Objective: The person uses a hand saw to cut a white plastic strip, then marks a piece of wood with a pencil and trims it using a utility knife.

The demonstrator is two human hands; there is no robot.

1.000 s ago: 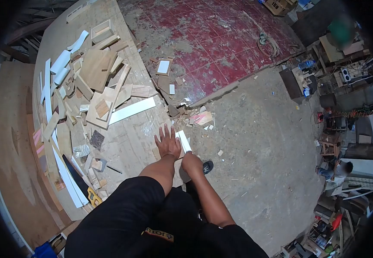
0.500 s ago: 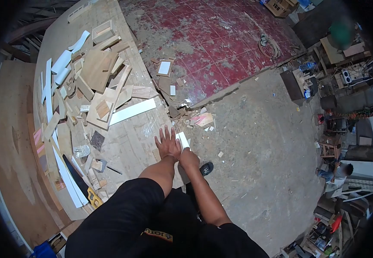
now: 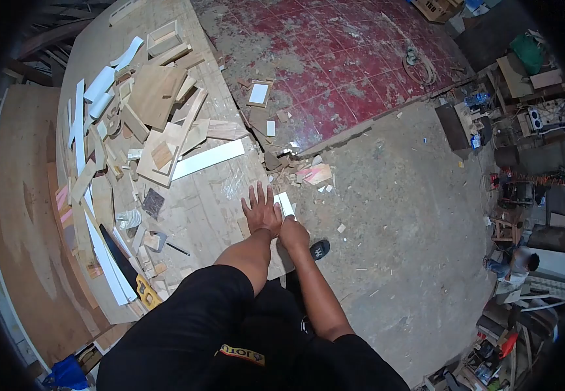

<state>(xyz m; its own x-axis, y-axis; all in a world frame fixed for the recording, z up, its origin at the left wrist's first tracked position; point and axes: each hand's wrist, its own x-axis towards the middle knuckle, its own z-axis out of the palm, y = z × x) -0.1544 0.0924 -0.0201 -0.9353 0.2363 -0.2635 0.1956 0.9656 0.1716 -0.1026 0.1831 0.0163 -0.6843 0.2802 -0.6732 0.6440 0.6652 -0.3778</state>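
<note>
My left hand lies flat near the workbench's right edge, fingers spread, pressing on a small piece of wood that it mostly covers. Right beside it, my right hand is closed at the near end of a white strip. The strip sticks out beyond the fist along the bench edge. Whether anything else is inside that fist is hidden. Farther up the bench lies a longer white board.
Wood offcuts are piled on the bench. A handsaw with a yellow handle, a pencil and long white strips lie at left. Scraps litter the concrete floor. Another person sits at far right.
The view has shifted slightly, so the bench and floor appear a little farther right. Both hands keep nearly the same place on the work.
</note>
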